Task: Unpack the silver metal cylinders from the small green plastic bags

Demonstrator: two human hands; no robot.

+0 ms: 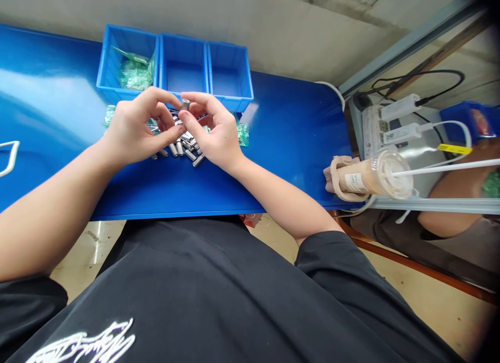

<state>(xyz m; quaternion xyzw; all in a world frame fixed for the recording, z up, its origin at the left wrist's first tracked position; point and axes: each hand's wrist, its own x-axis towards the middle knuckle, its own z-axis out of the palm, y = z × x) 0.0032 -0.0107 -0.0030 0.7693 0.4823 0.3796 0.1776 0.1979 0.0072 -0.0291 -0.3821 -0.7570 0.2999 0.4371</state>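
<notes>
Above a pile of small shiny metal pins (189, 153) on the blue table, my right hand (214, 131) pinches one metal pin (186, 103) between thumb and fingers. My left hand (140, 126) is close beside it, thumb and index finger apart and curved around a gap. Its index fingertip is at the held pin; whether it touches cannot be made out. My hands hide part of the pile. Green plastic film (242, 133) lies at the pile's right side, with more green film (110, 114) by my left wrist.
Three joined blue bins stand behind my hands: the left bin (102, 66) holds green plastic bags (136, 74), beside a middle bin (183, 92) and right bin (231, 95). At right are a drink cup (363, 178) in a carton holder, a power strip (373, 128), cables and another person's arm (449, 196).
</notes>
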